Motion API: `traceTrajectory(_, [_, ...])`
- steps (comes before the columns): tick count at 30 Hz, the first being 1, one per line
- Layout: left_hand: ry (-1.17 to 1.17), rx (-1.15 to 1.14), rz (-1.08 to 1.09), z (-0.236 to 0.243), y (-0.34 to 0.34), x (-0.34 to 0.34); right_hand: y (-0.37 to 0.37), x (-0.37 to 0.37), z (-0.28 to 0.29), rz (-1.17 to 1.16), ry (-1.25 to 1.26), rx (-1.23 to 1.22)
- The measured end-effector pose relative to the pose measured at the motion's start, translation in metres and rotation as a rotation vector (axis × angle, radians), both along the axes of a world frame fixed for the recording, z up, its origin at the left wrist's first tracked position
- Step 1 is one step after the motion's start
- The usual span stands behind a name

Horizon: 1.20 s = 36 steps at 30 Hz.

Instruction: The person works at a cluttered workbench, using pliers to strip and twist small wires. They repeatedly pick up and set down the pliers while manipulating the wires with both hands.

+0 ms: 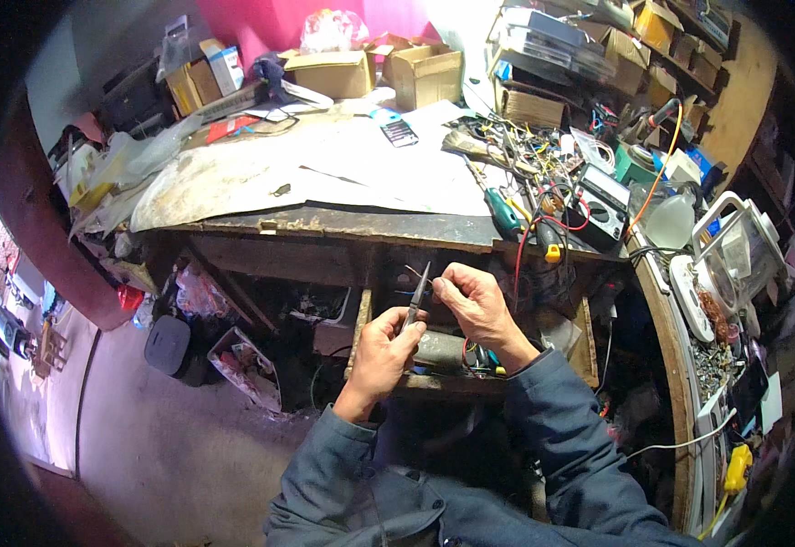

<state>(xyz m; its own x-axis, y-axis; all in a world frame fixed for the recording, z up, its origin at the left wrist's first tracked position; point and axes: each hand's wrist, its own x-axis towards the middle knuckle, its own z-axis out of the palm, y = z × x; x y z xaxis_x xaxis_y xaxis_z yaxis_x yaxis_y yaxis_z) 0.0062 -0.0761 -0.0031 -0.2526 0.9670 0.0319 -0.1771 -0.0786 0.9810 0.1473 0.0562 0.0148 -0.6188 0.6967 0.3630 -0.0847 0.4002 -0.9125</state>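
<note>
My left hand (382, 354) is closed round a slim, grey, pointed metal tool (418, 294), its tip upward. Whether it is a pair of tweezers I cannot tell. Close to the right of the tool, my right hand (473, 303) has thumb and forefinger pinched together; what they hold is too small to make out. A short copper-coloured strand (413, 271) shows just left of the tool's tip. Both hands are above an open drawer (452, 387) in front of the workbench. Inside the drawer lie a grey cylinder (440, 350) and some coloured wires.
White sheets (261, 173) cover much of the workbench. At its right are a green-handled screwdriver (501, 211), a multimeter (600, 205) and tangled wires. Cardboard boxes (425, 77) line the back. A clear jug (742, 251) stands on the cluttered right side; a bin (246, 369) stands on the floor.
</note>
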Motion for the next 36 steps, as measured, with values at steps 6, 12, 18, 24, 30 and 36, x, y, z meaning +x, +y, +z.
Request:
traceTrajectory(6, [-0.179, -0.017, 0.013, -0.003, 0.002, -0.003, -0.015, 0.007, 0.000, -0.042, -0.027, -0.004])
traceTrajectory(12, [-0.278, -0.011, -0.012, -0.008, 0.002, -0.007, -0.034, 0.022, 0.000, -0.075, -0.030, -0.081])
traceTrajectory(18, [-0.273, -0.031, 0.000, -0.002, 0.003, -0.006, -0.062, 0.047, -0.001, -0.164, -0.057, -0.010])
traceTrajectory(24, [-0.258, -0.021, -0.016, -0.006, 0.002, -0.006, -0.093, 0.077, -0.001, -0.222, -0.082, 0.055])
traceTrajectory(30, [-0.229, -0.034, -0.017, -0.002, 0.001, -0.004, -0.119, 0.097, 0.001, -0.283, -0.145, 0.214])
traceTrajectory(36, [-0.100, -0.015, 0.013, -0.005, 0.004, 0.000, -0.135, 0.103, 0.006, -0.290, -0.124, 0.461])
